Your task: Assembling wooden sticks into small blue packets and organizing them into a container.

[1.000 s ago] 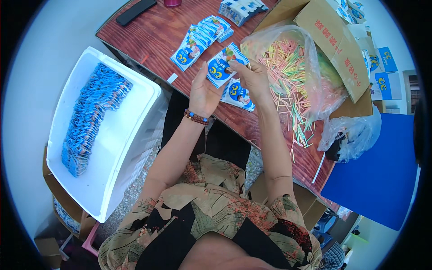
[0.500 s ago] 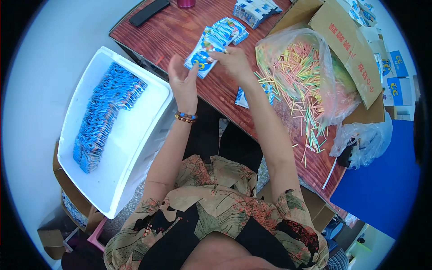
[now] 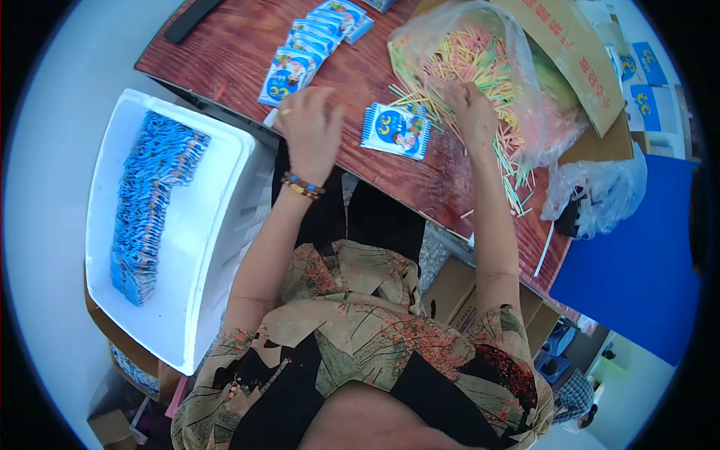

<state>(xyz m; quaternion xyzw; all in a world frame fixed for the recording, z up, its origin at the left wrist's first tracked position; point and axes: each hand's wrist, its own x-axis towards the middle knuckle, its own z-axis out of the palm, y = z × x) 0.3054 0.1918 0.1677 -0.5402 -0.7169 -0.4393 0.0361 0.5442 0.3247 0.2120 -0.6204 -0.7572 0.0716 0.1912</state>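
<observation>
My left hand [image 3: 309,131], a little blurred, is over the table's near edge with its fingers apart and nothing in them. Just beyond it a row of overlapping blue-and-white packets [image 3: 304,51] runs away across the table. Another blue-and-white packet [image 3: 396,130] lies flat between my two hands, touched by neither. My right hand [image 3: 474,120] is at the pile of thin pastel sticks [image 3: 491,82], its fingers bent down among them. The fingertips are partly hidden, so what they pinch does not show clearly.
A white foam box [image 3: 196,247] at the left holds rows of blue packets [image 3: 142,202]. The sticks spill from a clear plastic bag [image 3: 529,112] in a cardboard box [image 3: 574,60] onto the reddish wooden table [image 3: 225,71]. A crumpled clear bag [image 3: 600,195] lies at the right.
The packet I held between both hands now lies at the near end of the row. My left hand has let go; my right hand has moved right to the sticks, uncovering the single packet.
</observation>
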